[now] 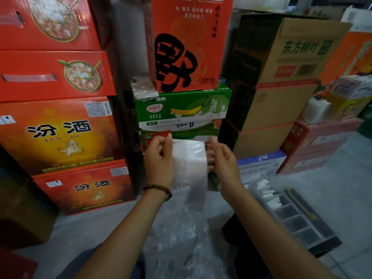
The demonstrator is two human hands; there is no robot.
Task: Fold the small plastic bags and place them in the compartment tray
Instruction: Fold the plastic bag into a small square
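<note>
A small clear plastic bag hangs in the air in front of me, its lower strip dangling down. My left hand pinches its upper left corner; a bead bracelet circles that wrist. My right hand grips the bag's right edge, fingers curled around it. The clear compartment tray lies on the floor at the lower right, on a dark box; its far compartments hold folded white bags, the nearer ones look bare. A heap of loose clear bags lies below my hands.
Stacked cartons wall the space: red and orange boxes on the left, a green milk-drink carton ahead, brown cardboard boxes on the right. A phone rests on the green carton. Grey floor shows at right.
</note>
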